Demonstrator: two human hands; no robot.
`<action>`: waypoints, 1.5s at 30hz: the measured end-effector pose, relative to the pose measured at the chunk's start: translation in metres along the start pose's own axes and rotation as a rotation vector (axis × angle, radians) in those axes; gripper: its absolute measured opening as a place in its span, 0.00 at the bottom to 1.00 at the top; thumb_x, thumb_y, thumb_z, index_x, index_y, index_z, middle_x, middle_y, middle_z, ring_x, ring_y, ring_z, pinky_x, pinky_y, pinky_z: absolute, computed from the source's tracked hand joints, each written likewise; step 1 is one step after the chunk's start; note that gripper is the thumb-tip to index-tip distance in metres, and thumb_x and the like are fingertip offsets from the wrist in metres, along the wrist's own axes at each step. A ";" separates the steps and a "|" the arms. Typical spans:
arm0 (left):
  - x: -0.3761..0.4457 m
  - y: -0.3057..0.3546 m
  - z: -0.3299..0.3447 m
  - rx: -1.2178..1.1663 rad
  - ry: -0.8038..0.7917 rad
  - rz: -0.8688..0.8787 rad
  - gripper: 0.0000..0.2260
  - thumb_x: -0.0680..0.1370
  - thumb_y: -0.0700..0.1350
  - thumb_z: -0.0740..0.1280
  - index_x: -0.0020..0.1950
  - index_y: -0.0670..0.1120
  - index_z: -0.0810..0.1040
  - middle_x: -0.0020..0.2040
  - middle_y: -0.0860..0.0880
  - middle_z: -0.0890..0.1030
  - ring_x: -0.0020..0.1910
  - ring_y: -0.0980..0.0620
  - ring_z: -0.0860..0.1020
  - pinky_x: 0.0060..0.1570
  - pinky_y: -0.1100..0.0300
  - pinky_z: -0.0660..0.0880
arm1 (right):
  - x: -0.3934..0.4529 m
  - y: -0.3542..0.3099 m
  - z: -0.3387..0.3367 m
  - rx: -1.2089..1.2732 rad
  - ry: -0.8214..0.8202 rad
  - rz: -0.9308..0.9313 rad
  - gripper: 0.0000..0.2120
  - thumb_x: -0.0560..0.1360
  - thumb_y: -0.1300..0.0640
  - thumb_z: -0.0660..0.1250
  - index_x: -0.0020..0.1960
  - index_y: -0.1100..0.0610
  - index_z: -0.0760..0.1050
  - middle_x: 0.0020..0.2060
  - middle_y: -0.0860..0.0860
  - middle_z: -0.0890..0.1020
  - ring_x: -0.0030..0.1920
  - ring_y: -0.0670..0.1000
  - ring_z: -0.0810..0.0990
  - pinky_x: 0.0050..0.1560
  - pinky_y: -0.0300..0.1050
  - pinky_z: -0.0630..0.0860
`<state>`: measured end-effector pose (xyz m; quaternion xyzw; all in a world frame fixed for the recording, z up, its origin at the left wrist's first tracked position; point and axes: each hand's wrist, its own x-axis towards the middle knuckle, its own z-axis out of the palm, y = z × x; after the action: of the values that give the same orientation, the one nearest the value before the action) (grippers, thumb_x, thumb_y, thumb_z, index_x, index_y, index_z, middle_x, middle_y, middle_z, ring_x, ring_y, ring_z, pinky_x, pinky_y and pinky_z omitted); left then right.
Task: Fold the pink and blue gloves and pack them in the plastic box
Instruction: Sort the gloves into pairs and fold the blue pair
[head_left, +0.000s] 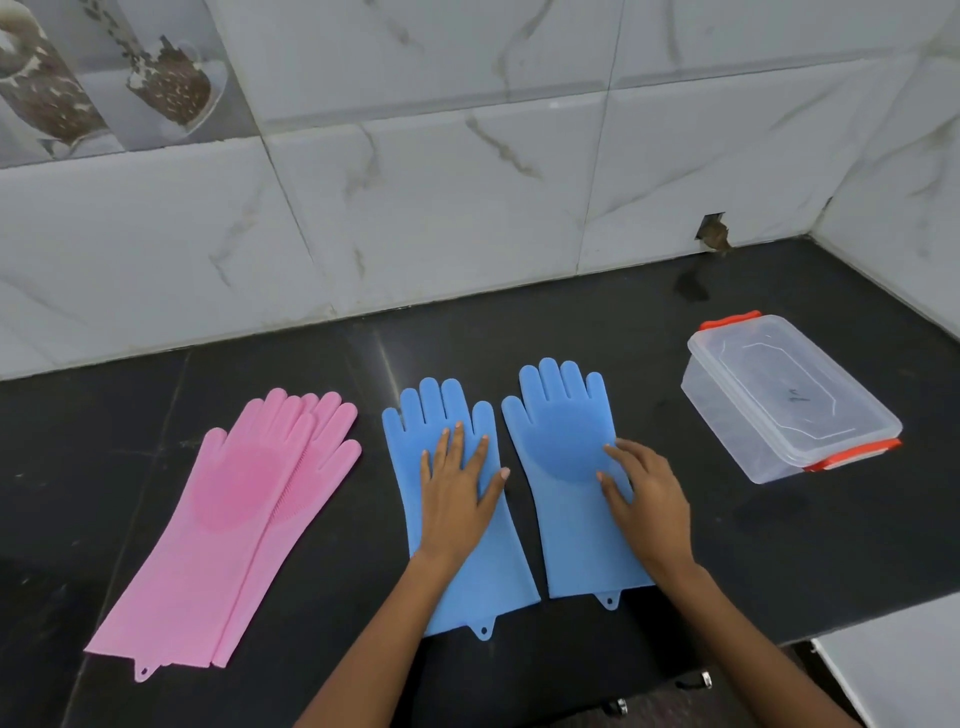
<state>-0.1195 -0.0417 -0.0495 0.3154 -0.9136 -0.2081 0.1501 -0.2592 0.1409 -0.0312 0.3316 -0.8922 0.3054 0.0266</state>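
Two blue gloves lie flat side by side on the black counter, fingers pointing away from me. My left hand (457, 488) rests flat, fingers spread, on the left blue glove (410, 467). My right hand (647, 493) lies on the right edge of the right blue glove (561, 441), fingers slightly curled against it. Two pink gloves (234, 519) lie stacked on top of each other at the left, slightly offset. The clear plastic box (779, 395) with orange clips stands at the right with its lid on.
The black counter (753, 561) ends at a white marble-tiled wall (415, 208) behind and on the right. A small hole (712, 234) sits in the wall at counter level. A white surface (893, 670) lies below the counter's front right edge.
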 end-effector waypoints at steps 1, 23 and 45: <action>0.005 0.009 0.000 -0.003 0.023 0.021 0.24 0.80 0.57 0.58 0.74 0.50 0.65 0.77 0.48 0.59 0.77 0.48 0.54 0.75 0.51 0.48 | -0.006 0.006 -0.008 -0.006 -0.023 0.052 0.15 0.74 0.53 0.69 0.59 0.54 0.77 0.57 0.51 0.79 0.56 0.51 0.78 0.51 0.47 0.77; 0.089 0.158 0.045 -0.201 -0.122 -0.106 0.15 0.72 0.34 0.68 0.29 0.41 0.66 0.32 0.41 0.75 0.35 0.45 0.75 0.37 0.55 0.74 | -0.016 0.023 -0.042 0.258 -0.225 0.356 0.09 0.64 0.56 0.78 0.42 0.57 0.82 0.37 0.48 0.83 0.37 0.44 0.80 0.37 0.38 0.76; 0.010 -0.038 -0.083 -0.750 0.316 -0.604 0.02 0.72 0.34 0.70 0.40 0.38 0.83 0.36 0.40 0.83 0.37 0.43 0.83 0.46 0.48 0.82 | -0.039 -0.145 0.038 0.550 -0.581 0.011 0.14 0.70 0.57 0.74 0.54 0.56 0.81 0.37 0.45 0.80 0.33 0.37 0.78 0.40 0.26 0.73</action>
<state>-0.0742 -0.0993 0.0058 0.5177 -0.6100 -0.5058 0.3227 -0.1344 0.0557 0.0047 0.3940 -0.7493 0.4267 -0.3182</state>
